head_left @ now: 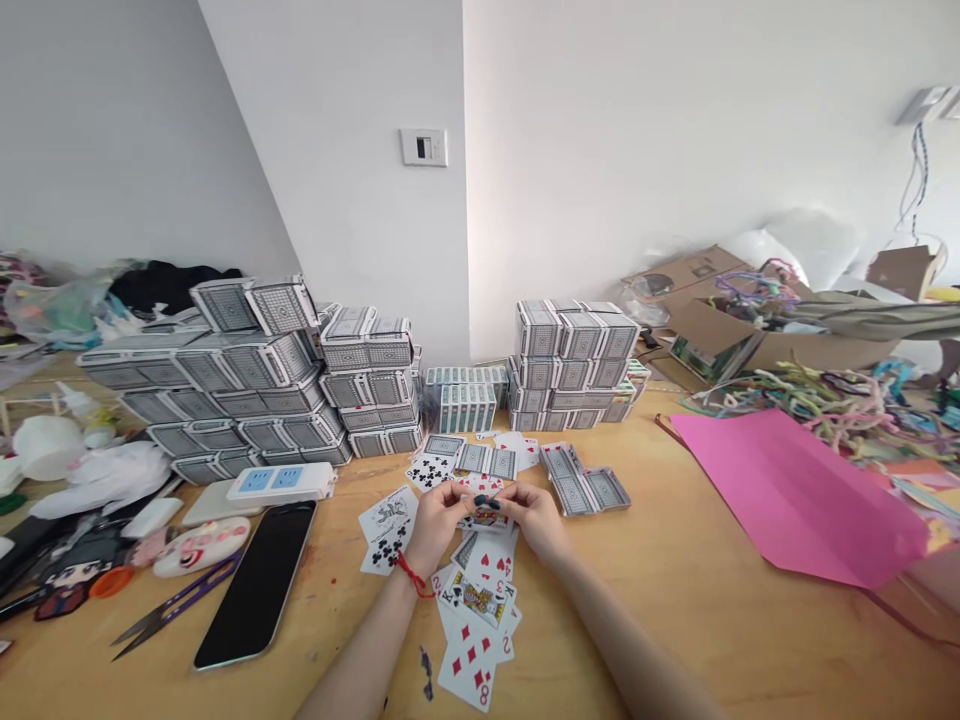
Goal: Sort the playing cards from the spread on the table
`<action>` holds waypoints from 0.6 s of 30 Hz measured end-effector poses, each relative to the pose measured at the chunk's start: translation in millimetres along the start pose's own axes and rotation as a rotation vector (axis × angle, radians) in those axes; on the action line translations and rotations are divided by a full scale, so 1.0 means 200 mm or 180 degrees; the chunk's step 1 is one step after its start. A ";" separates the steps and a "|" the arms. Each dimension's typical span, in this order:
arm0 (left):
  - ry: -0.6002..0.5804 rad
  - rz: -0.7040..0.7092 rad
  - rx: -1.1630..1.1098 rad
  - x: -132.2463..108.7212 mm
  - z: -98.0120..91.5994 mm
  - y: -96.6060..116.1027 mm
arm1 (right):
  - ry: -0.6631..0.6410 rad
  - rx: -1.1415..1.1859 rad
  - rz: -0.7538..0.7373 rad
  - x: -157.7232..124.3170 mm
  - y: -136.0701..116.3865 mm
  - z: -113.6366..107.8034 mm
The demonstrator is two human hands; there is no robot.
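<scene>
Both hands meet over a spread of playing cards on the wooden table point(675, 600). My left hand point(436, 520), with a red string round the wrist, and my right hand point(532, 515) pinch the same playing card point(487, 512) between their fingertips, just above the loose cards. Face-up cards point(480, 610) lie under and below the hands, among them red number cards and a king. A joker and a clubs card point(386, 530) lie to the left. Face-down cards point(487, 460) lie just beyond the hands.
Stacks of boxed card decks point(255, 390) point(574, 360) stand along the wall. A black phone point(259, 585), scissors point(176, 605) and a power strip point(281, 482) lie to the left. Pink paper point(795, 500), coloured strips and a cardboard box point(720, 320) fill the right.
</scene>
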State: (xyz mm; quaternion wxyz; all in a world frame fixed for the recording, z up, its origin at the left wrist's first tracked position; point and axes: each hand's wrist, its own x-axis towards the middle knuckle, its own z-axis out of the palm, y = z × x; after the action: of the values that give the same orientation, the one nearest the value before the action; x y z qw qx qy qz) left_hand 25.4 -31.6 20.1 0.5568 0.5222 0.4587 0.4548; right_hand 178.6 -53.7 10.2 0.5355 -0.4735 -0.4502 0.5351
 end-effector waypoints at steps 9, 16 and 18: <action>-0.0319 -0.0186 -0.0093 0.02 -0.03 0.00 | -0.0161 -0.0053 0.0062 0.00 0.00 -0.02; -0.0509 -0.0164 0.0111 0.02 -0.04 0.00 | -0.0243 -0.0012 0.0148 0.01 0.00 -0.03; -0.0595 -0.0163 0.0175 0.02 -0.04 0.00 | -0.0307 0.0004 0.0171 0.01 0.00 -0.03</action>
State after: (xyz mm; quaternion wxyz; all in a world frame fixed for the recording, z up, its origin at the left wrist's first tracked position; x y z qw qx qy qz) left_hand 18.2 -26.2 20.0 0.5940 0.5656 0.4303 0.3771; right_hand 185.0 -51.6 10.0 0.4990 -0.4587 -0.4623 0.5717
